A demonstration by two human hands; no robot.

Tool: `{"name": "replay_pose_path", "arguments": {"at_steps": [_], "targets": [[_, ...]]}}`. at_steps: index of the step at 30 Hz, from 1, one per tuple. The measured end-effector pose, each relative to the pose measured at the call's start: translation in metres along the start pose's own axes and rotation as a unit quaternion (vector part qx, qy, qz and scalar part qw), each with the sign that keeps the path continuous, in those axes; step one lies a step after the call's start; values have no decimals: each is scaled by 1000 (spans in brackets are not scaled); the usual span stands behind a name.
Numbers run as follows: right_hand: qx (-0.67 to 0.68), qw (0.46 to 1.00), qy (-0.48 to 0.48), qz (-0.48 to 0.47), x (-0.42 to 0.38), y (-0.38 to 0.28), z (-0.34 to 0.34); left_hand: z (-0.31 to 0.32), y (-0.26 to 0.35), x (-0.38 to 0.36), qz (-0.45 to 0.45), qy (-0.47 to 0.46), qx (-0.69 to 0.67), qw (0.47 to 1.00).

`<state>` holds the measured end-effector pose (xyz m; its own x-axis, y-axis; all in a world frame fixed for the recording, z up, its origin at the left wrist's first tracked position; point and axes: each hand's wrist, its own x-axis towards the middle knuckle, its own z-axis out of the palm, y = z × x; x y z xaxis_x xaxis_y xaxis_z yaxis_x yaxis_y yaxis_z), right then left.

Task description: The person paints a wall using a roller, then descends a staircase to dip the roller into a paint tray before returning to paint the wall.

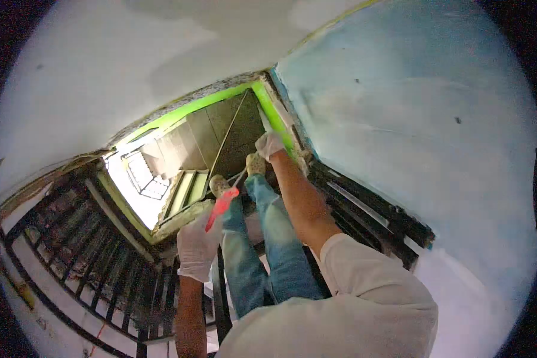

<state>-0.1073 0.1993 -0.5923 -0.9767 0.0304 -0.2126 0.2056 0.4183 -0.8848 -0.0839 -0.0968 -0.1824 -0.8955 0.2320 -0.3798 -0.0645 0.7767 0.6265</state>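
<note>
My left hand (198,247), in a white glove, is closed around a red-handled tool (222,209). A thin shaft seems to run from its far end towards my shoes; blur hides its exact kind. Further forward, my right hand (269,145), also in a white glove, is curled beside the bright green edge (273,113) of an opening. What its fingers hold, if anything, is hidden. Below my hands are my blue jeans (267,227) and two patterned shoes, the left (218,186) and the right (256,164).
Black metal railings (95,268) stand at lower left, and dark bars (364,209) lie to the right. Steps (188,191) and a bright area show through the opening. A thin straight line (230,128) crosses it. A pale blue wall (411,119) rises on the right.
</note>
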Motion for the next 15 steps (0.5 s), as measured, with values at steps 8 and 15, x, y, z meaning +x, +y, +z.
{"name": "replay_pose_path", "arguments": {"at_steps": [8,15], "targets": [[-170,958,-38,230,95,97,-19,52,-1,106,-2,-2,58,998],[383,887,118,228,14,-135,-87,-41,-8,49,-35,-8,-80,996]]}}
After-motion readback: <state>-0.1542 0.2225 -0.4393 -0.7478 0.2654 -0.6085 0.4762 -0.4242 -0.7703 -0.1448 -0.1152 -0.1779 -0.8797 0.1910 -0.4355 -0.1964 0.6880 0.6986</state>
